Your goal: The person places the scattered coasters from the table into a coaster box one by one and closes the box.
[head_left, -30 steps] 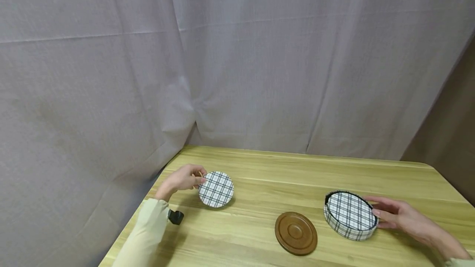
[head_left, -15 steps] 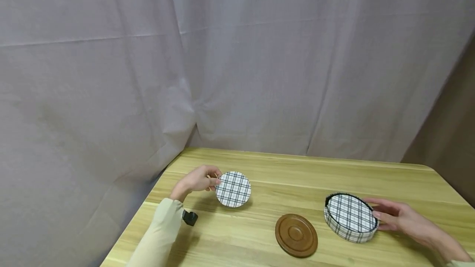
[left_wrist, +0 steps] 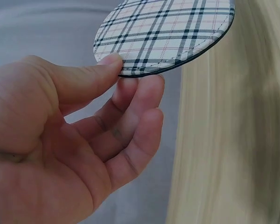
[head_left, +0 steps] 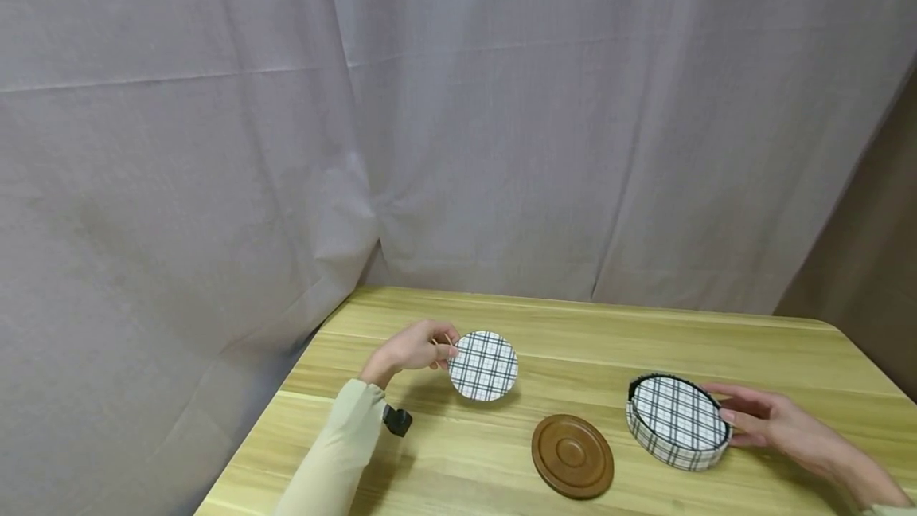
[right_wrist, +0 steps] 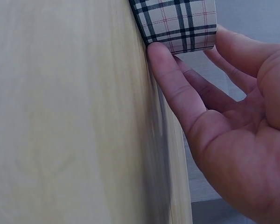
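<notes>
My left hand [head_left: 419, 347] pinches a round plaid coaster [head_left: 483, 366] at its left edge, above the table. In the left wrist view the thumb lies on the coaster's [left_wrist: 161, 35] patterned face, with fingertips under its dark-edged rim. My right hand [head_left: 784, 424] grips the right side of a round plaid coaster holder [head_left: 677, 456]. Inside the holder lies a matching plaid coaster [head_left: 679, 411]; anything beneath it is hidden. The right wrist view shows thumb and fingers about the holder's [right_wrist: 177, 23] side wall.
Between the hands, a round brown wooden disc [head_left: 571, 456] with ring grooves lies on the wood-grain table [head_left: 444, 460]. A grey curtain [head_left: 487, 142] hangs behind the table's back edge. A black strap device [head_left: 397, 420] sits at the left wrist.
My left hand has carried the pinched coaster steadily to the right, towards the wooden disc and holder. The right hand and holder have stayed in place.
</notes>
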Demonstrator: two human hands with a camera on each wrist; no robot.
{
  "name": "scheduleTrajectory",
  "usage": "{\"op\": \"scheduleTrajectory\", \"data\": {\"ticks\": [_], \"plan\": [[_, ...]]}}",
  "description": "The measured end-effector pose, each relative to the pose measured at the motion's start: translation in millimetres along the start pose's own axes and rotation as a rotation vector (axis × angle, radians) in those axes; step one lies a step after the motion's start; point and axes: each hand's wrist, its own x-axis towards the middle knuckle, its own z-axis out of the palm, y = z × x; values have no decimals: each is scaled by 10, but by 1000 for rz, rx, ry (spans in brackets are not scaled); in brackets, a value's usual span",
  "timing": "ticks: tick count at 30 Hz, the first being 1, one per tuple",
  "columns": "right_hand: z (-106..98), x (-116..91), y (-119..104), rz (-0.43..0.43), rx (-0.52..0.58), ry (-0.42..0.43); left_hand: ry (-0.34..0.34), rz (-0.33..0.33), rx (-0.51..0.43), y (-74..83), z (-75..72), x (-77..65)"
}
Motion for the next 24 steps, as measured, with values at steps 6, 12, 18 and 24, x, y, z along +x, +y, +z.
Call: {"op": "scheduleTrajectory", "data": {"ticks": [6,12,18,24], "plan": [[-1,-7,3,3,5,2,-12,-2,-34,157,134,198],[18,4,5,-1,8,1,-14,32,-62,311,307,326],[11,12,4,-12,23,-9,-20,44,-105,453,452,430],[11,14,-11,-4,10,-6,-55,58,-162,561,614,530]]}}
